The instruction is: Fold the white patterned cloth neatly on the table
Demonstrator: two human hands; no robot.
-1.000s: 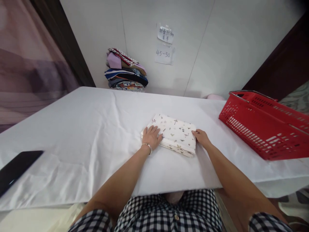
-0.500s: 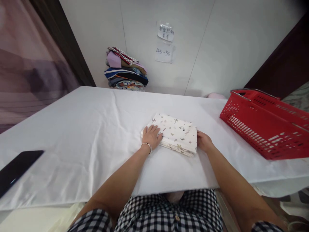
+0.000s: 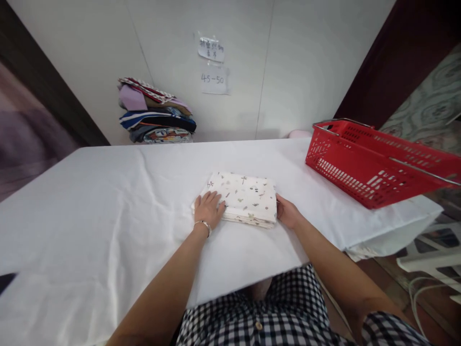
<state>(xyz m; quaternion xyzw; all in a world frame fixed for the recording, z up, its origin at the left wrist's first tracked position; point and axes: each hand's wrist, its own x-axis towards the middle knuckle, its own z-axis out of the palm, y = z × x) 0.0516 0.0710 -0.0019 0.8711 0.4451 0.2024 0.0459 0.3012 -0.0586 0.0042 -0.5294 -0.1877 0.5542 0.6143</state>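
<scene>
Left hand (image 3: pixel 209 209): it lies flat on the near left corner of the folded cloth (image 3: pixel 242 198), fingers spread and pressing down, not closed around anything.
Right hand (image 3: pixel 286 212): it touches the right side edge of the cloth; we cannot tell if the fingers go under it or only push.
Folded cloth: a white printed bundle, in the middle of the table (image 3: pixel 108 202), near our edge.
Doing it well: we judge both hands should press evenly, so the layers stay square and do not slide.
Open room: wide bare sheet to the left and behind the cloth.
Edges: the red basket (image 3: pixel 370 163) stands at the right, well apart, over the table corner.
Far: a clothes pile (image 3: pixel 154 117) by the wall.
</scene>
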